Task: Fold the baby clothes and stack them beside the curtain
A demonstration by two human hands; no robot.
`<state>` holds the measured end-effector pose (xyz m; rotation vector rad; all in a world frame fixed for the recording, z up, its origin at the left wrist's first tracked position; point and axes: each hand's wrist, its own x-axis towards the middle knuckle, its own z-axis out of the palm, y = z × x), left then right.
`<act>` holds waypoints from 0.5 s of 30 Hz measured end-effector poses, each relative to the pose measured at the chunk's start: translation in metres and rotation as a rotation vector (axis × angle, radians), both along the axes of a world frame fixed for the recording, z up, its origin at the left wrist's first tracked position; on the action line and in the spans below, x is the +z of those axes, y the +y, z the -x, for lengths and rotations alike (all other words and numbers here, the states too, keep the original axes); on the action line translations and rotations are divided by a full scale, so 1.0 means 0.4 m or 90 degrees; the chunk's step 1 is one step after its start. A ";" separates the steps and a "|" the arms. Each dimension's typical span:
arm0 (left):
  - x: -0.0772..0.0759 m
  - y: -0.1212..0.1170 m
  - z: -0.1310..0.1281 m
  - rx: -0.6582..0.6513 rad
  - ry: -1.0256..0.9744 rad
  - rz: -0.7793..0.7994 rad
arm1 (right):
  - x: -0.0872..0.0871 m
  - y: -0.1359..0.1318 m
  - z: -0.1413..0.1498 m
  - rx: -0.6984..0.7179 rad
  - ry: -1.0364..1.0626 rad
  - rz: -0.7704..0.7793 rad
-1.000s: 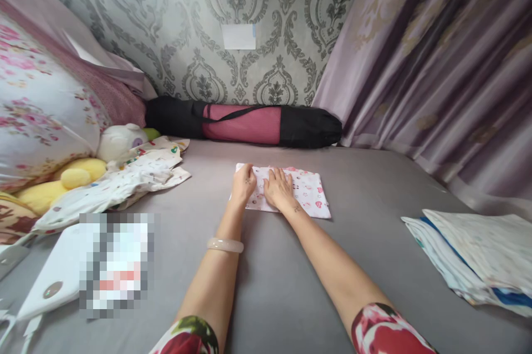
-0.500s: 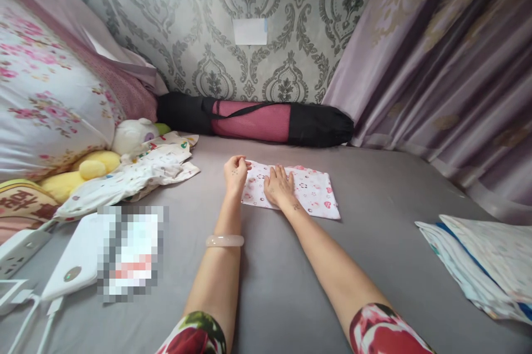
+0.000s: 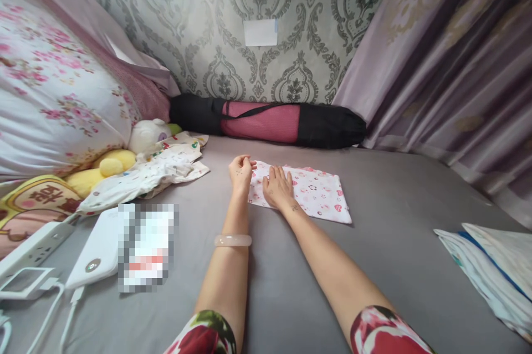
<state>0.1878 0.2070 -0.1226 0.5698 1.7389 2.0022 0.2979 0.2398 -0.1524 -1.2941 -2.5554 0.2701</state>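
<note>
A folded white cloth with pink and red prints (image 3: pixel 318 190) lies flat on the grey bed sheet in front of me. My left hand (image 3: pixel 241 172) is at its far left corner, fingers curled and pinched together on the cloth's edge; the fingertips are partly hidden. Pressed palm down on the left half of the cloth is my right hand (image 3: pixel 278 186), its fingers stretched out. A pale bangle (image 3: pixel 233 240) circles my left forearm.
Behind the cloth lies a long black and pink bag (image 3: pixel 261 121) by the wall. To the left are a printed garment (image 3: pixel 145 177), a yellow plush toy (image 3: pixel 102 170), a white power bank (image 3: pixel 100 249) and a power strip (image 3: pixel 37 246). Folded cloths (image 3: pixel 490 271) sit at the right.
The view has turned slightly left, so the surroundings appear farther right. Across the cloth my right hand has slid a little to the left. My left hand remains at the corner.
</note>
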 end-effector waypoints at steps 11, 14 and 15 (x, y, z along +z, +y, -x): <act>-0.002 0.000 0.013 0.037 -0.009 -0.014 | 0.023 -0.005 0.090 0.097 -0.025 0.014; -0.004 -0.006 0.019 0.047 0.008 -0.008 | 0.014 0.002 0.097 0.095 -0.026 0.010; -0.005 -0.007 0.020 0.051 0.013 -0.007 | 0.014 0.005 0.097 0.094 -0.025 0.009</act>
